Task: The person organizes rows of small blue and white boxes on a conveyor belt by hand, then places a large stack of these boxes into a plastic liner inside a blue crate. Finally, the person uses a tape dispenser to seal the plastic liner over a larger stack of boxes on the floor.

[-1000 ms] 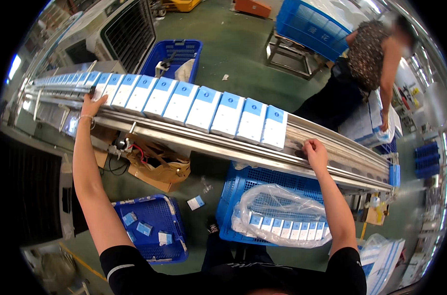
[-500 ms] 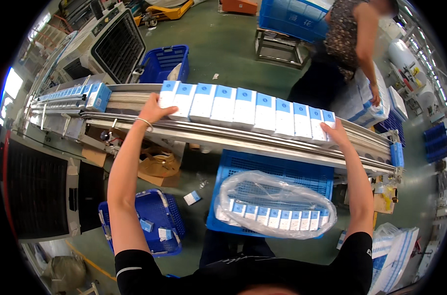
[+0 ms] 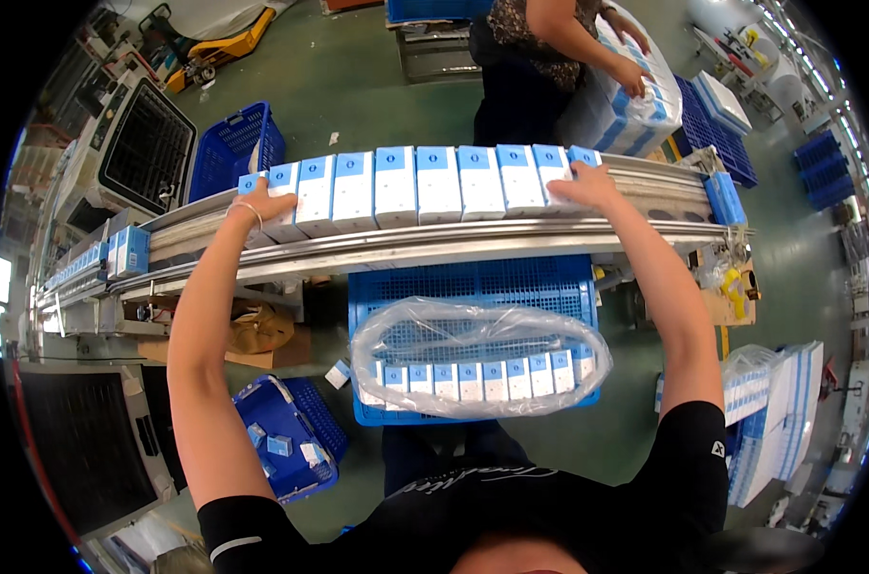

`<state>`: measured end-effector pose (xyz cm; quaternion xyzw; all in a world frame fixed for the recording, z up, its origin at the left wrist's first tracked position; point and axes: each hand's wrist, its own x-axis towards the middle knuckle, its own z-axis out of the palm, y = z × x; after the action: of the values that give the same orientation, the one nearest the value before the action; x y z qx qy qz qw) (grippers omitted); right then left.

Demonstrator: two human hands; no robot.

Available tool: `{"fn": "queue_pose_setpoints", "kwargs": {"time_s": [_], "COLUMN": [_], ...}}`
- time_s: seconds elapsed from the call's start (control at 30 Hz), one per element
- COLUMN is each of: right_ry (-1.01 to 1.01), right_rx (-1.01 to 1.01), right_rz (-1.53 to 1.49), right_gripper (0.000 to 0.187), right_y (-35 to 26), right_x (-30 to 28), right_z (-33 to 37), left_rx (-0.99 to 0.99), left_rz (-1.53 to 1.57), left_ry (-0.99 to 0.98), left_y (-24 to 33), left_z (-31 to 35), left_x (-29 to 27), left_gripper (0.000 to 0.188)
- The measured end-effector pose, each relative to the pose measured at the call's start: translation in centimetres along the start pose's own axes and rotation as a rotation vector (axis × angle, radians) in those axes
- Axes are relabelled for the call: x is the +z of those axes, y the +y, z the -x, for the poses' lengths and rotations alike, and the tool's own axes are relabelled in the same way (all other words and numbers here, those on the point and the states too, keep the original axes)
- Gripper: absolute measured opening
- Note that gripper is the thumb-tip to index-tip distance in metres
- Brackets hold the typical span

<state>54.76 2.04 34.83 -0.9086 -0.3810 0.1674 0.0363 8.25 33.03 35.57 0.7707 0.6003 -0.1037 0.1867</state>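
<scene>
Head view: left hand (image 3: pixel 261 204) and right hand (image 3: pixel 590 187) grip a carton row (image 3: pixel 437 188) by its ends, upper centre. A blue crate (image 3: pixel 468 278) sits below.

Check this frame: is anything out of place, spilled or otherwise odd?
Yes. A stray carton lies on the floor near the basket of loose cartons, apart from the neat row on the conveyor. A pale scrap also lies on the floor beyond the conveyor.

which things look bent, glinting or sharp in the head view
In the head view, the conveyor bows along its length and the image's corners go black; also in the head view, the plastic bag catches pale glints, while the boxes look fairly sharp.
</scene>
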Motion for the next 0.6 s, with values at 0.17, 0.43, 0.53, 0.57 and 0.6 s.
{"fn": "queue_pose_setpoints", "kwargs": {"time_s": [0.17, 0.43, 0.53, 0.57, 0.6], "right_ry": [-0.085, 0.186, 0.223, 0.239, 0.257], "right_rx": [0.138, -0.023, -0.046, -0.047, -0.047], "right_rz": [0.064, -0.169, -0.197, -0.217, -0.235], "right_gripper": [0.109, 0.082, 0.081, 0.081, 0.08], "right_y": [0.4, -1.4, -0.8, -0.6, -0.2], "right_x": [0.4, 3.1, 3.5, 3.7, 3.7], "right_z": [-1.6, 0.9, 0.6, 0.8, 1.0], "left_rx": [-0.094, 0.173, 0.135, 0.15, 0.168], "left_rz": [-0.132, 0.18, 0.206, 0.228, 0.252], "left_ry": [0.098, 0.36, 0.33, 0.336, 0.343], "left_y": [1.8, 2.4, 2.9, 2.9, 3.0], "left_z": [-0.5, 2.4, 2.8, 2.8, 3.0], "left_x": [2.6, 4.6, 4.8, 4.8, 4.9], "left_gripper": [0.117, 0.09, 0.09, 0.09, 0.089]}}
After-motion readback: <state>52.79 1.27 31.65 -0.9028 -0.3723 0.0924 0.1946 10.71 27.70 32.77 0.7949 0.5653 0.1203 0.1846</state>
